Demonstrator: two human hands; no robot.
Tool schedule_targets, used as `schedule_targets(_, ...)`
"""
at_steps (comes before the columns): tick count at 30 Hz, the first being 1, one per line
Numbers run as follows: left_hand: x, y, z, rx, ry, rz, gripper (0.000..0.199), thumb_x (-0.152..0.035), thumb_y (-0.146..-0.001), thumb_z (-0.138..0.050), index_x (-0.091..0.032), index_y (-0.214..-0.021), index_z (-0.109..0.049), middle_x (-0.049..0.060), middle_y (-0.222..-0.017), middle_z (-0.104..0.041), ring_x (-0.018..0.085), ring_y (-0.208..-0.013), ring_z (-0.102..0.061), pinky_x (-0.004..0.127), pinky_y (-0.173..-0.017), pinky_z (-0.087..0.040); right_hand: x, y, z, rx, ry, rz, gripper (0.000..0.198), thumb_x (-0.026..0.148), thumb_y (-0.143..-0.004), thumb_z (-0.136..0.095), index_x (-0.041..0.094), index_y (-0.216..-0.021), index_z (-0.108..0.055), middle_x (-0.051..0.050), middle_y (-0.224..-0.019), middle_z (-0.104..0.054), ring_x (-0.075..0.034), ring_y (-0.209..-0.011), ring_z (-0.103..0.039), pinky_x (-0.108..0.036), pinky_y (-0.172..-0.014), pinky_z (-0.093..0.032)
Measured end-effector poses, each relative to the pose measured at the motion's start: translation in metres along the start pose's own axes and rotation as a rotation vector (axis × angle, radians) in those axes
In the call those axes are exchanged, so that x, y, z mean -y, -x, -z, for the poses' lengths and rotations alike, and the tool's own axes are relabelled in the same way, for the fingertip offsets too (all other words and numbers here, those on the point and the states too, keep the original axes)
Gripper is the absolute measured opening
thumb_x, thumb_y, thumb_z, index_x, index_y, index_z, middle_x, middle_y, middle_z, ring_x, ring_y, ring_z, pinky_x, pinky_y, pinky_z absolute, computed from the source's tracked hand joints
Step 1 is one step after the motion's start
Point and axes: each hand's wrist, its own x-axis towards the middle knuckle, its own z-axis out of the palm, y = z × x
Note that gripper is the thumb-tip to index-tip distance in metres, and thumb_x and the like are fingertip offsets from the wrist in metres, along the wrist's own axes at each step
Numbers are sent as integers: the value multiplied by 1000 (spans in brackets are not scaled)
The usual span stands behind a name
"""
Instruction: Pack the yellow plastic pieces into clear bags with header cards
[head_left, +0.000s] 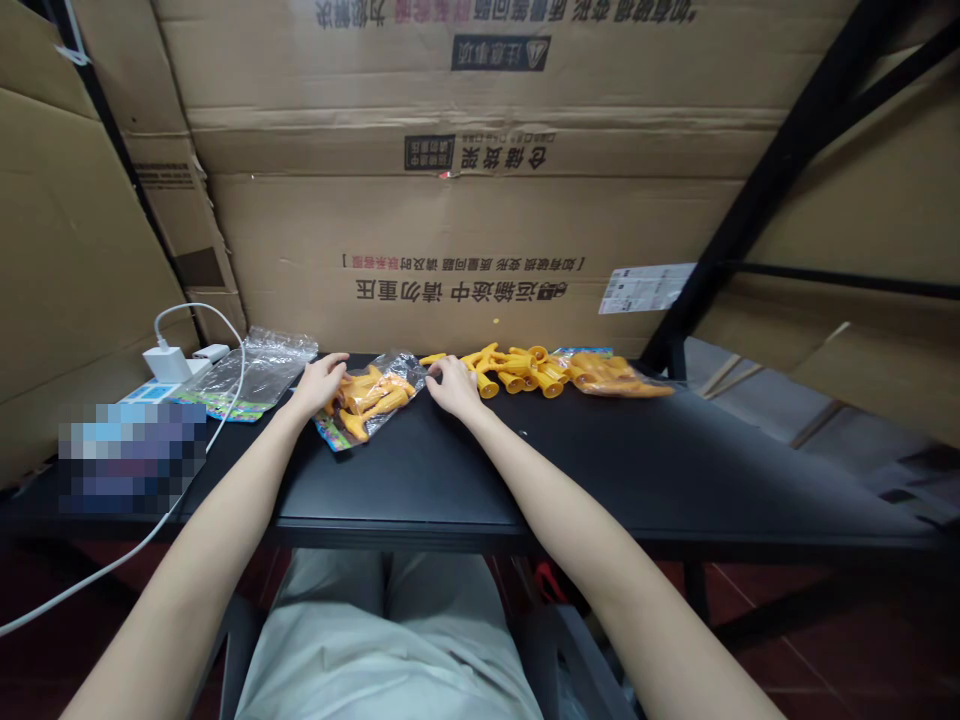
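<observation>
A clear plastic bag (400,372) with a colourful printed edge lies on the black table, holding several orange-yellow plastic pieces (373,397). At the bag's left side, my left hand (322,384) rests against it with fingers stretched out and thumb apart. My right hand (453,386) pinches the bag's right edge between thumb and fingers. Just beyond that hand is a loose pile of yellow plastic pieces (525,372), some with cup-shaped ends.
Another filled bag (611,375) lies right of the pile. Flat clear bags (262,365) are stacked at the left, near a white charger (166,364) and its cable (238,385). A blurred-out item (133,458) sits front left. Cardboard walls (480,220) enclose the table (637,480).
</observation>
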Motion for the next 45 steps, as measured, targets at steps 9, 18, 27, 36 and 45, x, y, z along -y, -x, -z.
schedule_targets(9, 6, -1, 7, -72, -170, 145, 38, -35, -83, -40, -17, -108, -62, 8, -80, -71, 27, -100, -62, 42, -100, -34, -3, -5, -4, 103, -13, -136, 32, 43, -82, -51, 19, -61, -58, -10, -80, -63, -27, -95, -57, -38, -82, -40)
schedule_targets(18, 14, -2, -6, 92, 172, 231, 40, -30, -76, -52, -10, -111, -59, 10, -86, -72, 22, -91, -65, 33, -87, -46, -15, -5, -21, 183, -313, -133, 34, 43, -79, -51, 17, -58, -60, -4, -62, -61, -19, -69, -60, -29, -64, -42)
schedule_targets(27, 8, 5, -19, 271, 409, 293, 51, -33, -79, -60, -17, -126, -49, 12, -126, -57, 22, -110, -58, 32, -93, -47, -18, -11, -33, 142, -693, -283, 13, 24, -76, -57, 13, -75, -63, -6, -84, -67, -15, -81, -60, -27, -77, -46)
schedule_targets(36, 7, 3, -17, 183, 476, 356, 45, -26, -74, -64, -15, -117, -56, 10, -109, -66, 20, -105, -61, 28, -88, -47, -22, -12, -32, 147, -847, -304, 7, 20, -66, -63, 15, -63, -59, -1, -63, -60, -12, -61, -56, -28, -69, -47)
schedule_targets(45, 9, 0, -19, 88, 482, 360, 43, -28, -67, -70, -15, -106, -59, 6, -86, -70, 16, -78, -65, 27, -73, -49, -14, -8, -27, 227, -919, -270, 8, 13, -68, -62, 15, -61, -59, 1, -61, -60, -9, -58, -54, -26, -68, -46)
